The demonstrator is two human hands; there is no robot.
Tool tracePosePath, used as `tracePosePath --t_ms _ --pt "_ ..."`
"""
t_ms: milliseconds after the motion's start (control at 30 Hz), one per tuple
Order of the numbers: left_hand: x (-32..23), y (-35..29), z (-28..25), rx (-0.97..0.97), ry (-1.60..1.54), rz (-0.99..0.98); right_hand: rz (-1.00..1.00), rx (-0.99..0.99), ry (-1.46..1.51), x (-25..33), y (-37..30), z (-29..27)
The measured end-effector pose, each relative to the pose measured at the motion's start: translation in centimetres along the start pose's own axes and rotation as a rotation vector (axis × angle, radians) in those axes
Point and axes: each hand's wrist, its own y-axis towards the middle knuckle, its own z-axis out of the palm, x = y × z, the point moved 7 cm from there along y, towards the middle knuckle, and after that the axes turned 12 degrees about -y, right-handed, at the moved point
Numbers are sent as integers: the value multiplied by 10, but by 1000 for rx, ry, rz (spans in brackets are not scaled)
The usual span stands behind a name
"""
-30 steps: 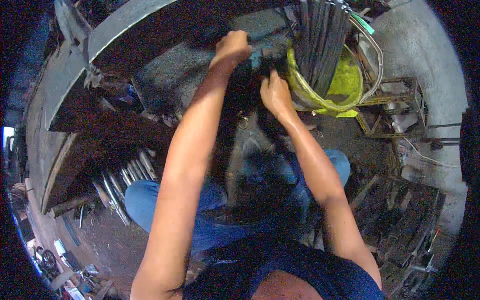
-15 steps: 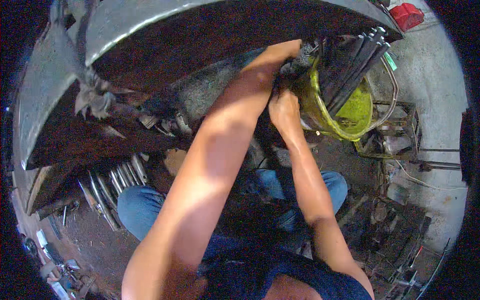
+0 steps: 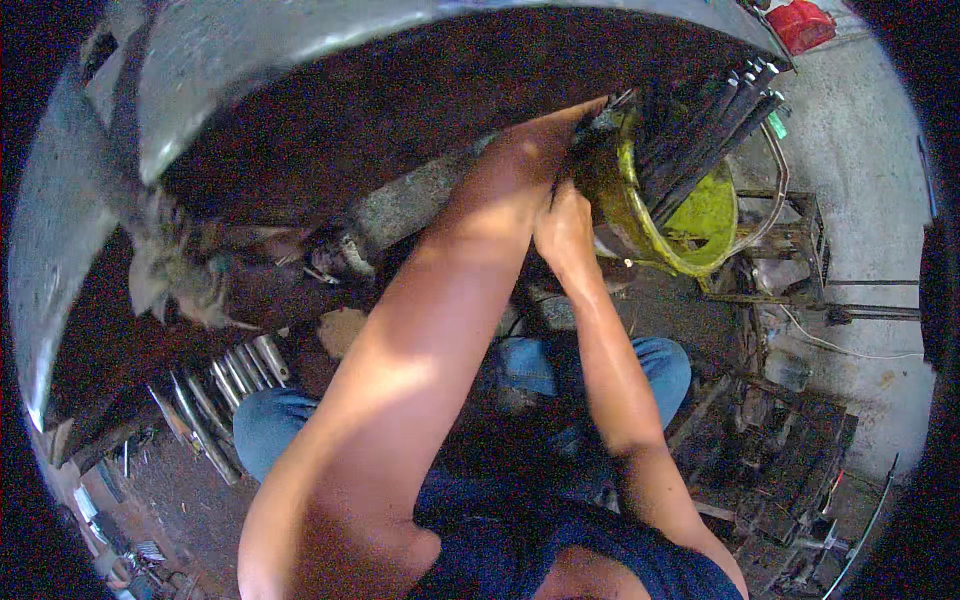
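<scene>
My left arm reaches up across the middle, and my left hand (image 3: pixel 592 110) is at the near-left rim of a yellow bucket (image 3: pixel 690 262). Dark shadow hides its fingers. Below it, beside the bucket's outer wall, my right hand (image 3: pixel 566 228) is closed in a fist with its back showing. What it grips is hidden behind the hand and my left forearm. Several dark bars with shiny ends (image 3: pixel 715 130) lean inside the bucket. A greyish, rough cylindrical piece (image 3: pixel 405 205) lies left of my left forearm, under a large curved metal body (image 3: pixel 400 90).
Silver tubes (image 3: pixel 240 368) lie at the left near my knee. A ragged grey piece (image 3: pixel 170 260) hangs at the metal body's left. Right of the bucket stands a rusty metal frame (image 3: pixel 800 235), with a red container (image 3: pixel 800 25) farther off. Dark scrap metal (image 3: pixel 780 460) fills the lower right.
The view has shifted slightly, with the bucket a little farther left. My left hand is slightly lower and deeper in shadow. My right fist stays beside the bucket.
</scene>
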Motion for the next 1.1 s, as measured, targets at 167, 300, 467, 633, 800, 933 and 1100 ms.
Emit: tracePosePath --t_ms 167,300,467,633,800,933,1100 --pt "0 -4 1 -5 -6 4 20 34 6 3 -2 -2" --pt "1 -4 3 -9 -14 7 6 -4 14 6 -1 -6" --pt "1 -2 4 -14 -22 15 9 0 49 4 0 -2" --pt "-1 0 7 -7 -27 23 -25 -40 61 5 2 -2" --pt "0 0 10 -2 -36 21 -16 21 54 6 2 -1" --pt "2 5 13 2 -62 27 16 -15 75 5 1 -5" --pt "7 22 21 24 -135 50 20 4 48 1 0 -1"
